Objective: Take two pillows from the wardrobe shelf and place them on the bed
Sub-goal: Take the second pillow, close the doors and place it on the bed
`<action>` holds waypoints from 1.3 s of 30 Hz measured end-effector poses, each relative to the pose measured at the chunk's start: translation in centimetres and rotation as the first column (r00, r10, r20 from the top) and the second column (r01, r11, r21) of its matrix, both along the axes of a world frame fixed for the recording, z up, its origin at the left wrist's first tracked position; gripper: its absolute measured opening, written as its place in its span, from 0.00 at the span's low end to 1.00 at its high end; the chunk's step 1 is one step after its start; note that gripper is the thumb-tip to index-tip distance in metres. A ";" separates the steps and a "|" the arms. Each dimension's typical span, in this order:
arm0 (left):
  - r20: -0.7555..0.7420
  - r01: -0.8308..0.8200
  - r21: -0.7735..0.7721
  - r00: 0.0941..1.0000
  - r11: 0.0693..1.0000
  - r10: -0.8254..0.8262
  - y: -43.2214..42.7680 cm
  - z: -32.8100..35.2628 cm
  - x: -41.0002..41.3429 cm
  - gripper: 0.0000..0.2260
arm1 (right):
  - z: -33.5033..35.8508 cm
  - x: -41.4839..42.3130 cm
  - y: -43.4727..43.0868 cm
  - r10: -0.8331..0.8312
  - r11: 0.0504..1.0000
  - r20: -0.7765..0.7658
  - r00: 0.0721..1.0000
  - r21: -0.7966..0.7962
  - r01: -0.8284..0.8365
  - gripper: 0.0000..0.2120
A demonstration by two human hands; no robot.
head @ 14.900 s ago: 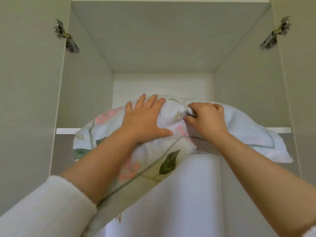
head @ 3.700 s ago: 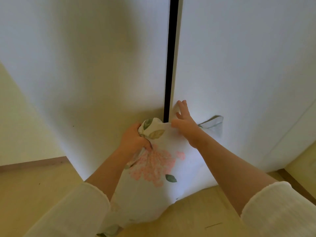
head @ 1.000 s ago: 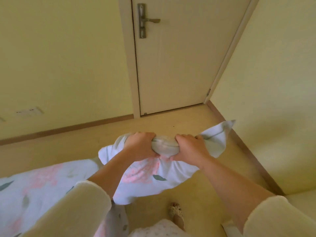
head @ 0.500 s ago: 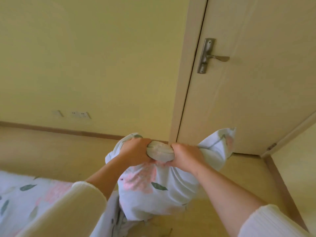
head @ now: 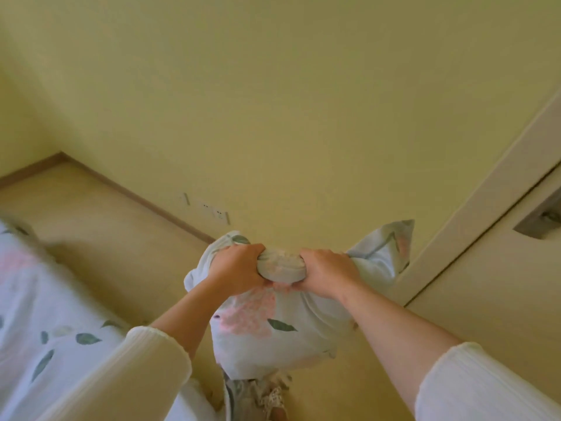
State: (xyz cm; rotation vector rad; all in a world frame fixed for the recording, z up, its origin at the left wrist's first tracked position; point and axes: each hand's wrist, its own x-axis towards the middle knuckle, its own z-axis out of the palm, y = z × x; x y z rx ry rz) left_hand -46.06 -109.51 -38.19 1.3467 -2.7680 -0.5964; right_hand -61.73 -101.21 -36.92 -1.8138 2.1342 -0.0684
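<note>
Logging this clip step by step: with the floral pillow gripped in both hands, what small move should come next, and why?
Probably swing the pale floral fabric pillow leftward toward the floral-covered bed. The left hand and right hand both grip its bunched top edge, it hangs above the floor, and the bed lies at lower left, not under it.

Cut off at 3 o'clock: door handle plate [head: 538, 220]. Blurred and cropped at 8 o'clock: floral bedding [head: 45, 314]. Too small to make out, 10 o'clock of the pillow [head: 261, 332]: wall sockets [head: 212, 208].
</note>
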 end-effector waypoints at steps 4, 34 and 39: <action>-0.013 -0.128 0.023 0.992 0.991 0.128 -8.0 -0.3 1.3 0.17 | 0.1 0.4 -9.6 0.101 0.994 0.004 0.995 0.033 -0.101 0.22; 0.032 -0.797 -0.023 0.603 0.604 0.797 -52.9 1.2 28.2 0.13 | -0.5 28.3 -68.0 0.717 0.691 0.076 0.693 0.053 -0.721 0.24; 0.048 -0.822 -0.010 0.568 0.569 0.822 -60.6 -0.1 36.0 0.13 | -2.1 36.5 -76.2 0.730 0.678 0.067 0.680 0.053 -0.733 0.23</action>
